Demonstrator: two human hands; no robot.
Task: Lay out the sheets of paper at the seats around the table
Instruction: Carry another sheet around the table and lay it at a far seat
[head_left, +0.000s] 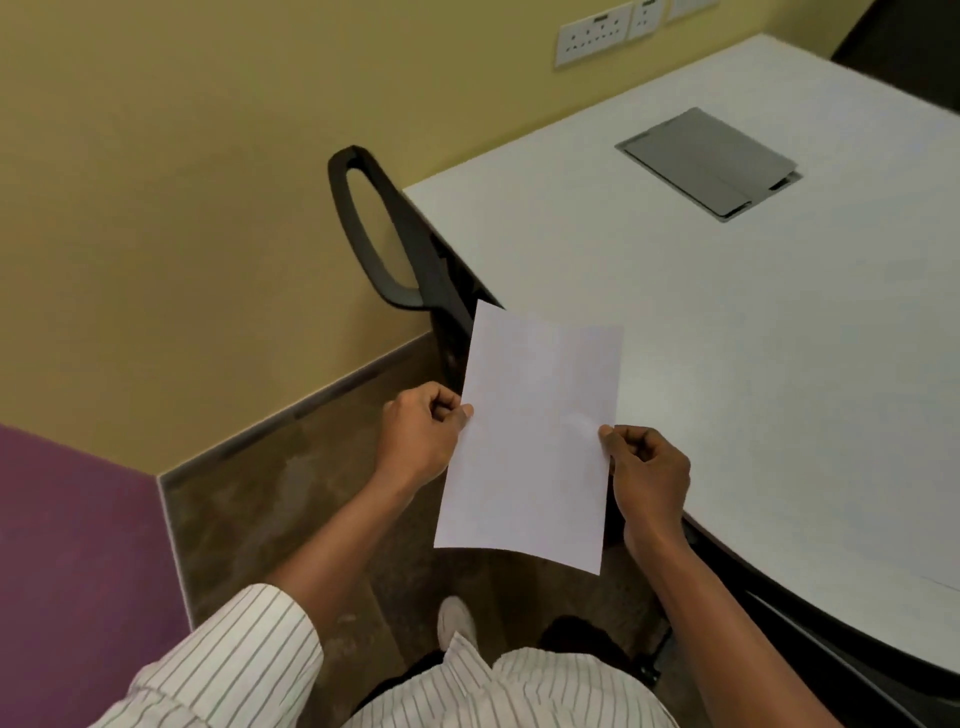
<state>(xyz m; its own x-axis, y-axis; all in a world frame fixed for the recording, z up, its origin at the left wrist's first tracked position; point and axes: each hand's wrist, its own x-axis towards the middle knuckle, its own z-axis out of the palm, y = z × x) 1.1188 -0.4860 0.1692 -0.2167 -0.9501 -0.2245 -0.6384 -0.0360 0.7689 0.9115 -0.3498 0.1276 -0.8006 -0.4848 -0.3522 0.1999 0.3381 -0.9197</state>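
Observation:
A blank white sheet of paper (535, 436) hangs in the air in front of me, over the near left corner of the white table (727, 322). My left hand (421, 439) pinches its left edge. My right hand (649, 473) pinches its right edge. The sheet's upper right part overlaps the table's edge; its lower part is over the floor. Whether more than one sheet is held, I cannot tell.
A black office chair (395, 244) is pushed in at the table's left end, by the yellow wall. A grey cable hatch (709, 161) is set into the tabletop. Wall sockets (595, 39) sit above. Brown floor (270, 519) lies below; a purple panel (78, 545) at left.

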